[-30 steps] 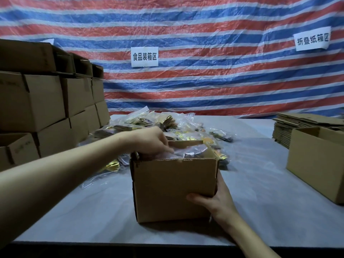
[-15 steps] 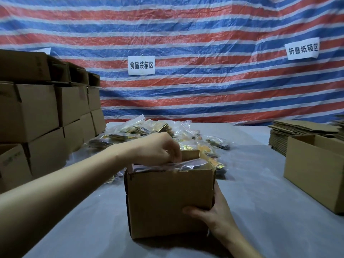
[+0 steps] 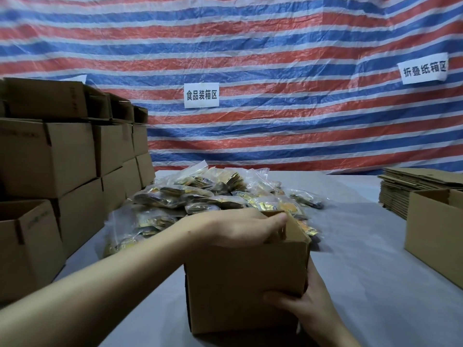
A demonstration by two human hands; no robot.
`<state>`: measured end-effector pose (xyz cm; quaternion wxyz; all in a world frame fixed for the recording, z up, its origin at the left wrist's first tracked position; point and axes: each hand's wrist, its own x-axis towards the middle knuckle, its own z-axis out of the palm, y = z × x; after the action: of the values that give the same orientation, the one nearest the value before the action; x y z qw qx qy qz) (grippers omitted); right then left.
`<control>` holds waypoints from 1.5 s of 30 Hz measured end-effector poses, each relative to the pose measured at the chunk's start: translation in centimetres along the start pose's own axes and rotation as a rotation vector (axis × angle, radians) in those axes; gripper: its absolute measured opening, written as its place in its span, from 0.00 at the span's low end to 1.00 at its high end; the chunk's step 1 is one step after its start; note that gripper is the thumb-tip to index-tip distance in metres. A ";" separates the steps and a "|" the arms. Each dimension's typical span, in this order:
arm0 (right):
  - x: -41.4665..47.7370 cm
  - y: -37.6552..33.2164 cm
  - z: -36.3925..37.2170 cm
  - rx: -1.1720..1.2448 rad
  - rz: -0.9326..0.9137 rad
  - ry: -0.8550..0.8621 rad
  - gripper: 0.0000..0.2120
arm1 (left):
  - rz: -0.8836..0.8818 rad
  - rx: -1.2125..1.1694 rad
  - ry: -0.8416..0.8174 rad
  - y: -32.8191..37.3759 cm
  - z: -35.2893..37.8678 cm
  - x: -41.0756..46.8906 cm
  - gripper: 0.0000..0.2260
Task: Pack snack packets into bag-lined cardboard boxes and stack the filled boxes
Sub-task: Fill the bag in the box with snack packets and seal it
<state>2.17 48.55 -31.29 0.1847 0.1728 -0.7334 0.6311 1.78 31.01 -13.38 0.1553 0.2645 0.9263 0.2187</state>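
Since the earlier frame, the left hand has flattened over the box top, hiding the bag. Left of the box stands the stack; behind it lies the packet pile. Fingers curl onto its far flap. The right hand grips its lower right corner.

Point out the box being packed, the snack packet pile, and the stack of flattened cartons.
box being packed (image 3: 245,284): head view, front wall.
snack packet pile (image 3: 200,194): head view, middle of the heap.
stack of flattened cartons (image 3: 421,177): head view, top sheet.
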 end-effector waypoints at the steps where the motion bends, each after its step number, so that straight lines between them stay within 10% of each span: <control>1: 0.1 0.3 0.0 0.008 -0.007 0.004 0.51 | 0.005 0.018 0.034 -0.4 -0.1 0.0 0.33; 8: 0.0 -0.4 -0.1 0.015 0.063 -0.007 0.62 | -0.050 -0.007 -0.121 -2.0 -0.9 -1.4 0.34; 14: -0.1 -0.4 -0.2 -0.007 0.075 0.016 0.61 | 0.287 -0.135 0.814 -5.6 -4.8 -3.9 0.16; 17: -0.1 -0.5 0.0 0.015 0.085 0.011 0.60 | 0.101 0.078 1.220 -11.0 -5.7 -3.7 0.13; 21: 0.0 -0.4 0.1 0.010 0.048 0.025 0.63 | -0.392 0.123 0.965 -20.4 -3.9 -2.6 0.03; 25: 0.1 -0.5 0.1 -0.001 0.077 0.028 0.68 | -0.674 0.104 0.711 -27.1 -0.8 -2.5 0.21; 43: 0.4 -1.1 0.2 -0.015 0.131 0.063 0.64 | -0.677 0.146 0.839 -29.3 -1.2 -0.7 0.04; 45: 0.4 -1.1 0.2 -0.022 0.126 0.060 0.63 | -0.702 0.181 0.718 -29.1 -1.3 -0.9 0.14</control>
<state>2.33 48.14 -30.16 0.1684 0.1052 -0.7438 0.6382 -10.29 7.79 -26.31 -0.1322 -0.1423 0.9695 0.1495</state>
